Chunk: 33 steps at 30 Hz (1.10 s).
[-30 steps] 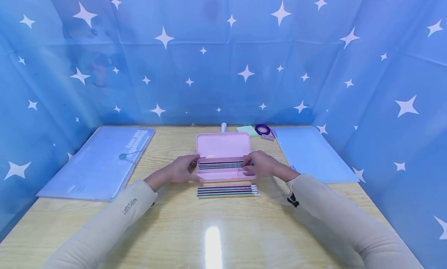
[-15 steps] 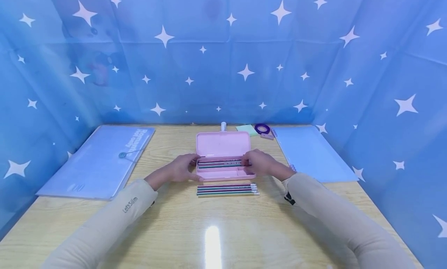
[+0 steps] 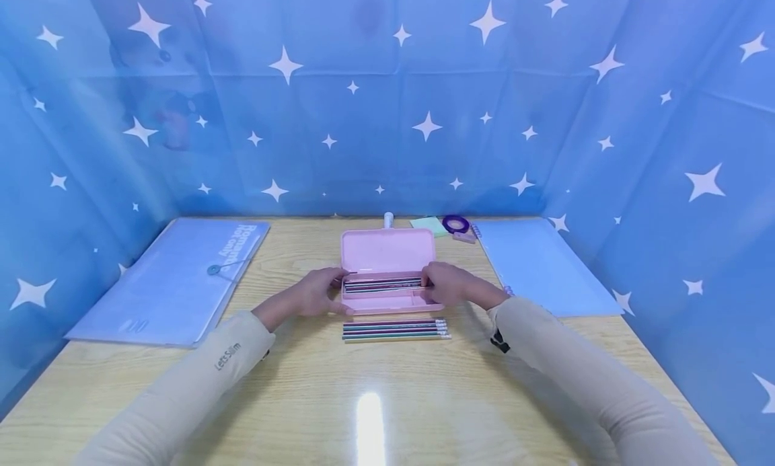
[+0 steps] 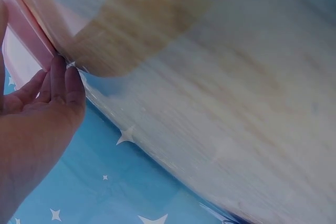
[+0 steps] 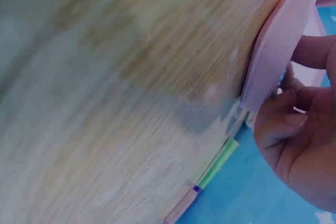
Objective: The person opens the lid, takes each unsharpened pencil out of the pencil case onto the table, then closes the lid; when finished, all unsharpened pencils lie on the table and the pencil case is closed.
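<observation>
A pink pencil case (image 3: 387, 303) stands with its lid (image 3: 387, 251) tipped up and back, several dark striped pencils (image 3: 381, 285) lying in its long rear compartment. My left hand (image 3: 313, 292) holds the left end of the case, thumb at the front corner and fingers toward the hinge; the left wrist view shows its fingertips (image 4: 59, 69) against the pink end. Over the right end, my right hand (image 3: 449, 284) reaches inside and pinches the pencils' ends, which its fingers mostly hide. In front of the case lies a row of more pencils (image 3: 393, 330), eraser ends to the right.
A clear document folder (image 3: 169, 278) lies at the left and a pale blue spiral notebook (image 3: 545, 267) at the right. Behind the case are a white capped item (image 3: 388, 220), green sticky notes (image 3: 428, 225), a purple tape ring (image 3: 455, 224) and a small pinkish block (image 3: 463, 238). A star-patterned curtain (image 3: 363, 150) borders the table.
The right hand has shifted slightly at the case's right end, and the pencils inside have moved a little under it. The left hand stays at the left end; the front row is unchanged.
</observation>
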Motion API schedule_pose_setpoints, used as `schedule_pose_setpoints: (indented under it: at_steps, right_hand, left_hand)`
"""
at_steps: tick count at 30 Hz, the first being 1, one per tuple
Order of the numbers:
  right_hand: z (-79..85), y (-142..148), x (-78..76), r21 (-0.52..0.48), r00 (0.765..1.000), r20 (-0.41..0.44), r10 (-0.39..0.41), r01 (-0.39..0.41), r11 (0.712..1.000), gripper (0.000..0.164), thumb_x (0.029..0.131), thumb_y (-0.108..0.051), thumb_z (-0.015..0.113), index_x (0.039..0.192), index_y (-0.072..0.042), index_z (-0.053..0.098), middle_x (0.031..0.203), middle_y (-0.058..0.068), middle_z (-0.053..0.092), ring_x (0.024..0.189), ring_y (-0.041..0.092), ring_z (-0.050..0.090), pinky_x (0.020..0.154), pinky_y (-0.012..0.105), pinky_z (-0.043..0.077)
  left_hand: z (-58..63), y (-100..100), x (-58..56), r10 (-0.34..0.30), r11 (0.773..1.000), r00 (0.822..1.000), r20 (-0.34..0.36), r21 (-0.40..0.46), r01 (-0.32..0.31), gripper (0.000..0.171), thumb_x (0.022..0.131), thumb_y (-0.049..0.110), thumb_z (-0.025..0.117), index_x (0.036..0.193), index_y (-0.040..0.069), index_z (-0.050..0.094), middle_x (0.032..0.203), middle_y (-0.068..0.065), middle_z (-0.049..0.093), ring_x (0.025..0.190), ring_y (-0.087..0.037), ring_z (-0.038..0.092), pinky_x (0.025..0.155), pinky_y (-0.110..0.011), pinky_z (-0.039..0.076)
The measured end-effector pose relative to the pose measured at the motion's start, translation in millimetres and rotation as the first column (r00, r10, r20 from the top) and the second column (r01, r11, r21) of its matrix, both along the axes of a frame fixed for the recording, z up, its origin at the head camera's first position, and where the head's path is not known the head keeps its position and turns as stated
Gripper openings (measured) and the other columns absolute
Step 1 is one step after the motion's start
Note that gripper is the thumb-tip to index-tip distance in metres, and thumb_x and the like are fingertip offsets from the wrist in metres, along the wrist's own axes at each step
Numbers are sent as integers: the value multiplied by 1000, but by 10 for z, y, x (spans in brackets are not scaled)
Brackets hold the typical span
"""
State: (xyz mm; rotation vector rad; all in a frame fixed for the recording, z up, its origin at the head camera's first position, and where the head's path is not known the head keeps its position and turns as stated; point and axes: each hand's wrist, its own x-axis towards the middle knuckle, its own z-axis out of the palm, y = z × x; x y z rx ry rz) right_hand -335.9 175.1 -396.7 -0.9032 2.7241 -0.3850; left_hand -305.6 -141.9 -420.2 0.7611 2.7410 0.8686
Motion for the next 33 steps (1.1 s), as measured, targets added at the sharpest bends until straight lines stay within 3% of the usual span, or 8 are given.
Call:
schedule_pose_setpoints:
  at_steps: [6, 12, 18, 28, 33]
  right_hand:
    - [21, 108, -39, -162, 1000, 9, 26, -24, 987, 7, 91, -10, 71, 89, -5, 67, 80, 0, 63, 72, 13, 54, 69, 29, 50]
    - [72, 219, 32, -214, 998, -23, 55, -59, 975, 5, 91, -10, 72, 89, -8, 68, 83, -2, 64, 72, 14, 54, 69, 31, 50]
    - [130, 346, 258, -256, 998, 14, 60, -54, 965, 6, 93, -13, 71, 93, -7, 69, 86, -3, 66, 57, 11, 48, 59, 27, 48]
    - [141, 367, 780, -253, 987, 72, 143, -120, 960, 6, 93, -14, 71, 94, -9, 68, 82, -10, 63, 59, 6, 51, 57, 23, 49]
    - [87, 305, 915, -230, 985, 75, 155, -134, 964, 3, 92, -10, 70, 94, -11, 68, 85, -9, 63, 64, 7, 52, 61, 22, 50]
  left_hand:
    - [6, 18, 6, 0, 1000, 1000, -8, -8, 0, 89, 75, 43, 85, 142, -1, 47, 133, -15, 59, 124, -30, 55, 111, -43, 41]
    - [0, 17, 4, -3, 1000, 1000, -13, -10, 3, 88, 75, 43, 85, 141, -2, 47, 133, -16, 59, 124, -31, 55, 111, -44, 40]
    - [-19, 11, -1, 2, 1000, 1000, 0, -11, -2, 90, 75, 44, 85, 143, -1, 46, 134, -15, 59, 125, -31, 54, 112, -44, 40]
    - [-35, -14, -18, 4, 1000, 1000, -5, -22, -4, 91, 74, 46, 85, 142, -1, 46, 133, -15, 59, 124, -31, 55, 111, -43, 40]
    - [-44, -12, -21, 3, 1000, 1000, -1, -15, -3, 92, 74, 45, 85, 143, -2, 46, 133, -16, 58, 125, -32, 54, 112, -43, 40]
